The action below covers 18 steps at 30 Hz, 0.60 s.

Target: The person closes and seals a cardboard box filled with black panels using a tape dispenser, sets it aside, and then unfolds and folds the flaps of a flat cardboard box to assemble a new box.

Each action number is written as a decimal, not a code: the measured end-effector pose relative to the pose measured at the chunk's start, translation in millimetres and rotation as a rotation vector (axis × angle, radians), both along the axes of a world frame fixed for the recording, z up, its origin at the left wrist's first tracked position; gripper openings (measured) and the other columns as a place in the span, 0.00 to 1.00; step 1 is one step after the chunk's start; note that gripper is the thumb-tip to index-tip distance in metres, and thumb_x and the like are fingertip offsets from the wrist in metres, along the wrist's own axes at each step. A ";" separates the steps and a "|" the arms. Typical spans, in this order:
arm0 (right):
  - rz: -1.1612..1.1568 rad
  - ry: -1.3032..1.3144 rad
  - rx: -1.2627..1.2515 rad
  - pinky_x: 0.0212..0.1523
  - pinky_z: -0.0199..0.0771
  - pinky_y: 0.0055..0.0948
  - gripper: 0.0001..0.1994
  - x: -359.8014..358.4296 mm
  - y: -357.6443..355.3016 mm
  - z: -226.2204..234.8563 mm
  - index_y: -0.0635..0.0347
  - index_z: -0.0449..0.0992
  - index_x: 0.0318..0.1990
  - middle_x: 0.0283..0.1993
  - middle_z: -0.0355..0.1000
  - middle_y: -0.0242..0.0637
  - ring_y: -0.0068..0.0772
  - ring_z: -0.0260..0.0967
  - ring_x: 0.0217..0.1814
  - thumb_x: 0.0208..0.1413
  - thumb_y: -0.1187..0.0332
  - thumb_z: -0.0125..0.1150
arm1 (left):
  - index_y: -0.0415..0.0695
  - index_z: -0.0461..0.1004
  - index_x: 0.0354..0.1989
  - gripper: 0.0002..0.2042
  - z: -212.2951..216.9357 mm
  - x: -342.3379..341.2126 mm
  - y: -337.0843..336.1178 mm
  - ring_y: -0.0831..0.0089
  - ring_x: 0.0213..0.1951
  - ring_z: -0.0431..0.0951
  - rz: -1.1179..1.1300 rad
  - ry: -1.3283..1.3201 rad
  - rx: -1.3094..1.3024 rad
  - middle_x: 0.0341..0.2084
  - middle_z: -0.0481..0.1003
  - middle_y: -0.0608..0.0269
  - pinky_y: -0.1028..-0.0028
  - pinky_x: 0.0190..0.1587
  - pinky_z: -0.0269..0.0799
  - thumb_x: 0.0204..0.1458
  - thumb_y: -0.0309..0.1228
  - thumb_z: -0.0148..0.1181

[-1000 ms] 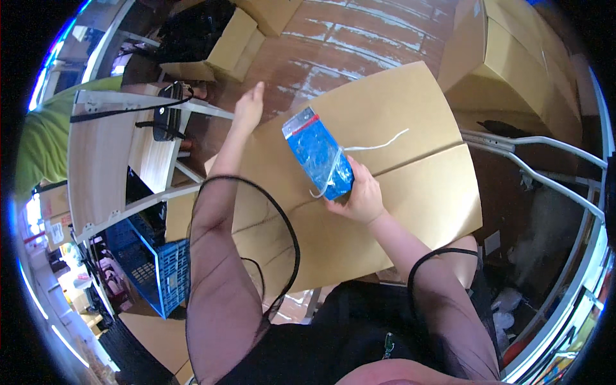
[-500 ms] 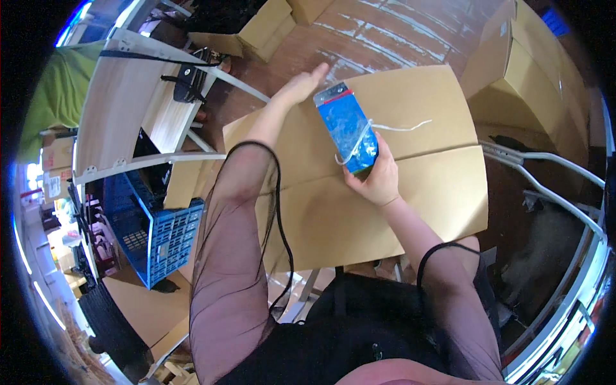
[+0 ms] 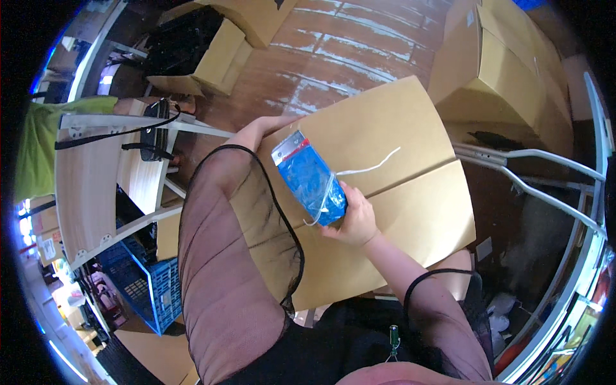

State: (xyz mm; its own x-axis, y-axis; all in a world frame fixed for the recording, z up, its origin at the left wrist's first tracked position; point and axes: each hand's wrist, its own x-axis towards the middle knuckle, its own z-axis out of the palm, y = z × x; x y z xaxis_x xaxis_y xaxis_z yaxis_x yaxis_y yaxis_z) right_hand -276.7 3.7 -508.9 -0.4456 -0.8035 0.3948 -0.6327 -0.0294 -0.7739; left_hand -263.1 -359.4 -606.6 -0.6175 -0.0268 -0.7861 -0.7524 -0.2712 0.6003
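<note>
In my right hand (image 3: 356, 217) is a blue package (image 3: 307, 178) in clear plastic, its far end silver-grey with a red strip. My fingers and thumb are closed around its near end. A thin white cord (image 3: 369, 170) runs across that end, and a loose tail sticks out to the right. The package is above a large folded cardboard sheet (image 3: 410, 212) in front of me. My left hand (image 3: 273, 125) is at the far left edge of the cardboard, away from the package. Its fingers are hidden at that edge.
On the left are a pale wooden chair (image 3: 90, 173), a blue plastic crate (image 3: 168, 295) and a person's green garment (image 3: 45, 147). A large cardboard box (image 3: 507, 83) stands at the far right; an opened box (image 3: 221, 58) lies far left. White metal tubing (image 3: 545, 154) runs along the right.
My right hand and the package have moved nearer and to the left in the picture. My left hand, stretched out beside the package before, is now at the cardboard's far left edge.
</note>
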 end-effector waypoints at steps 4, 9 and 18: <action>-0.041 0.066 -0.019 0.35 0.71 0.40 0.48 -16.6 7.8 -12.1 0.63 0.52 0.62 0.35 0.64 0.45 0.47 0.66 0.35 0.30 0.60 0.73 | 0.39 0.69 0.55 0.24 39.1 -13.7 29.2 0.69 0.51 0.73 0.127 -0.039 -0.969 0.48 0.75 0.57 0.70 0.55 0.66 0.62 0.47 0.42; -0.077 0.023 0.092 0.46 0.71 0.41 0.45 -19.2 -1.8 9.2 0.65 0.54 0.60 0.45 0.67 0.50 0.53 0.68 0.46 0.34 0.59 0.72 | 0.40 0.69 0.55 0.21 131.8 111.3 160.0 0.55 0.56 0.68 0.289 0.430 -1.370 0.51 0.71 0.49 0.63 0.58 0.61 0.58 0.40 0.47; -0.084 0.163 -0.057 0.51 0.70 0.41 0.43 -12.3 -20.8 3.6 0.67 0.53 0.60 0.53 0.65 0.54 0.52 0.67 0.52 0.38 0.59 0.71 | 0.48 0.49 0.68 0.39 129.6 180.9 311.5 0.49 0.68 0.45 -0.395 0.197 -1.528 0.67 0.45 0.47 0.43 0.65 0.31 0.51 0.51 0.55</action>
